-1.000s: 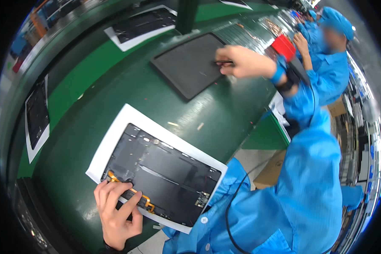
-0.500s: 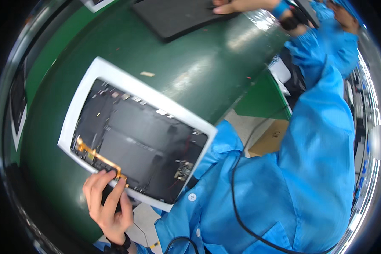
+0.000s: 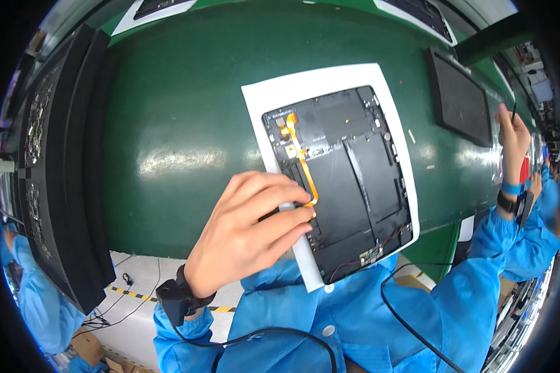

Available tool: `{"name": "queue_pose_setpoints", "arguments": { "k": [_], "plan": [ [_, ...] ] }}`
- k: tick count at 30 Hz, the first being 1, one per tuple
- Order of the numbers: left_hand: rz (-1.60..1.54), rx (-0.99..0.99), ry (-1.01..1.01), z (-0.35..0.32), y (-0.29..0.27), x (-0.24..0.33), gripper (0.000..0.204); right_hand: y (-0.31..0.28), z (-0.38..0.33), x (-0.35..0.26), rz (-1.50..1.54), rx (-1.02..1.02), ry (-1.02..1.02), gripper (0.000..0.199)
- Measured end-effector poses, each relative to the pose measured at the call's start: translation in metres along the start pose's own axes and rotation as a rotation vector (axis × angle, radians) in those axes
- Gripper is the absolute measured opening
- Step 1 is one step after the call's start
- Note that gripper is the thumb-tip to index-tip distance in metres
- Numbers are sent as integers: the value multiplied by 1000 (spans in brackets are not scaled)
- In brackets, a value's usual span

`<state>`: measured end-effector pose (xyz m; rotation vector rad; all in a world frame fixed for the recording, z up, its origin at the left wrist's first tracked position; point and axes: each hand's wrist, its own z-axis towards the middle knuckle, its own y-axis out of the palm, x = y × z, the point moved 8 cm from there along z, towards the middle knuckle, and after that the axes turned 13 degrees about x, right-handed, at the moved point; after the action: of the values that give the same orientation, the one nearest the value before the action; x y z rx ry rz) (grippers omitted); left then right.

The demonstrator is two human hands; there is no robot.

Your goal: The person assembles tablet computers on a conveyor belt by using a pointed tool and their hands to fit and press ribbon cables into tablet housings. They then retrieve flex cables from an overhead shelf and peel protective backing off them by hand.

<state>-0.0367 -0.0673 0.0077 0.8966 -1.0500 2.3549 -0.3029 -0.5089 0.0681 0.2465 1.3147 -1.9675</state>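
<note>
An opened tablet housing (image 3: 336,186) with a black inside lies on a white sheet (image 3: 317,78) near the table's front edge. Along its left side runs an orange flex cable (image 3: 307,173), bent at its lower end. My left hand (image 3: 252,221) reaches over the housing's left edge, its fingertips closed at that lower end of the cable. Far to the right, my right hand (image 3: 514,140) is raised beside a flat black pad (image 3: 460,96). Between its fingers stands a thin dark tool (image 3: 514,110), too small to make out exactly.
A long black rack (image 3: 74,155) holding parts stands at the left on the green table (image 3: 174,124). More opened housings on white sheets lie along the far edge, one a dark housing (image 3: 423,15). Cables hang before my blue coat. A co-worker's blue sleeve (image 3: 544,205) shows at far right.
The view has swung, so the housing now appears nearer the middle and turned. My right hand has gone from over the black pad to beside it. The left fingers stay at the cable's lower end.
</note>
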Motion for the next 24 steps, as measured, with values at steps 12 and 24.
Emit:
{"name": "queue_pose_setpoints", "arguments": {
  "k": [12,24],
  "plan": [
    [42,145,-165,-1,-11,-7,25,117,-231,-246,689,-947,-371,30],
    [355,114,-247,-15,-23,-12,40,114,-255,-259,726,-1038,-437,22]
  ]
}}
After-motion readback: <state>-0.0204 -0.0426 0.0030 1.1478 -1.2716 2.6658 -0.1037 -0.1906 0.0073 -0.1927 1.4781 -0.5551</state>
